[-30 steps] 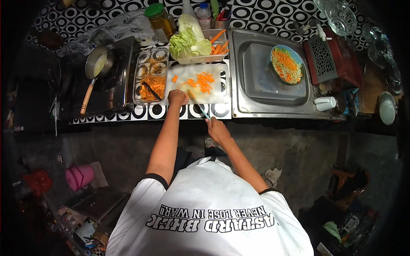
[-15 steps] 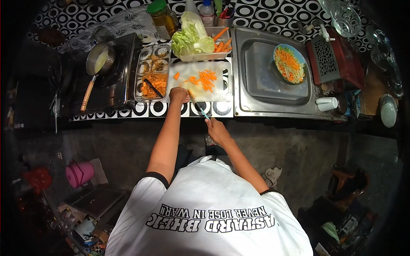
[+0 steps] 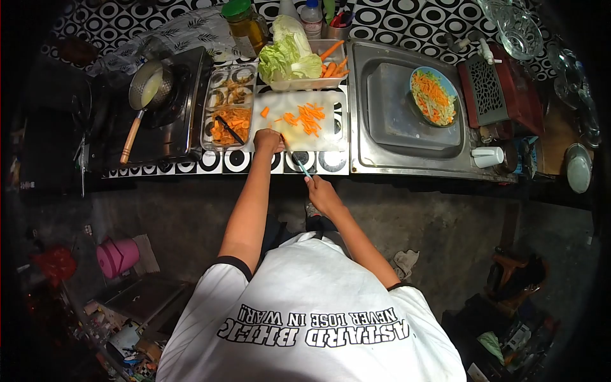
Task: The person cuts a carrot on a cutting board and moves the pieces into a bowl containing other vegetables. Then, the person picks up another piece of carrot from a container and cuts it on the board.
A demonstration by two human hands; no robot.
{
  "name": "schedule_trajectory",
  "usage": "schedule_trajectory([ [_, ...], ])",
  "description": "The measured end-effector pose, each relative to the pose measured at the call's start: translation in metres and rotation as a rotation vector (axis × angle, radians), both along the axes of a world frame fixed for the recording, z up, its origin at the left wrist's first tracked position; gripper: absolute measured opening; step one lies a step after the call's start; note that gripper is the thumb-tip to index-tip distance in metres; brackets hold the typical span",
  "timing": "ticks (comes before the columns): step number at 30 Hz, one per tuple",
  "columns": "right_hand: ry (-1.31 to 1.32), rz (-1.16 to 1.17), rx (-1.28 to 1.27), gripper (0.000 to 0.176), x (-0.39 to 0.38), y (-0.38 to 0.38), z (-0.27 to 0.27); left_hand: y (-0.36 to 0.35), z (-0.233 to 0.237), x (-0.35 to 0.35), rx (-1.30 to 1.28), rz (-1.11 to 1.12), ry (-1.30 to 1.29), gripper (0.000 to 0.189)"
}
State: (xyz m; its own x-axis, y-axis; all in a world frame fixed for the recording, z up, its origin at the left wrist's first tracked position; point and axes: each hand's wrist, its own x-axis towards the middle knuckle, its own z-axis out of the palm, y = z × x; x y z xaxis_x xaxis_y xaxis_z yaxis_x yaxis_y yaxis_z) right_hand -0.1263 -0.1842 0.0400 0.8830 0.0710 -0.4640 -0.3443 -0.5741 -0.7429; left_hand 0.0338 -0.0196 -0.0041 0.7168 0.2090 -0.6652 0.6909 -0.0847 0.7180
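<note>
The carrot cutting looks partly done. A loose pile of cut carrot strips (image 3: 310,119) lies right of the middle of the cutting board (image 3: 332,139), with a few smaller bits to its left, and a carrot stub (image 3: 264,112) sits alone near the board's left edge. Shredded carrot also tops paler green shreds in the blue-rimmed bowl (image 3: 444,76), which stands over the sink (image 3: 414,167) on an upturned tray (image 3: 386,108). Uncut are several whole carrots (image 3: 332,70), in the right end of the plastic tub (image 3: 296,84) beyond the board's far edge. A leafy cabbage (image 3: 289,58) fills the tub's left part, its outer leaves whole.

The left hand (image 3: 268,141) is at the board's near edge, towards its left corner, fingers curled down and nearly closed. An orange piece, probably carrot, shows at its fingertips; how much it grips is hidden. The right hand (image 3: 324,195) is closed around the light-blue handle of a knife (image 3: 305,169), just off the near edge, the blade slanting up towards the left hand.

The carrot strips are bright orange, thin and uneven in length, lying crosswise over one another. The stub is short and thick, and the whole carrots look smooth and slender.
</note>
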Motion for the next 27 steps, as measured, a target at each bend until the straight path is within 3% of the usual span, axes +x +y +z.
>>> schedule_trajectory([
  [27, -0.053, 0.021, -0.014, 0.045, 0.003, 0.002, -0.007, 0.0, 0.001, -0.001, -0.001, -0.003, -0.021, 0.014],
])
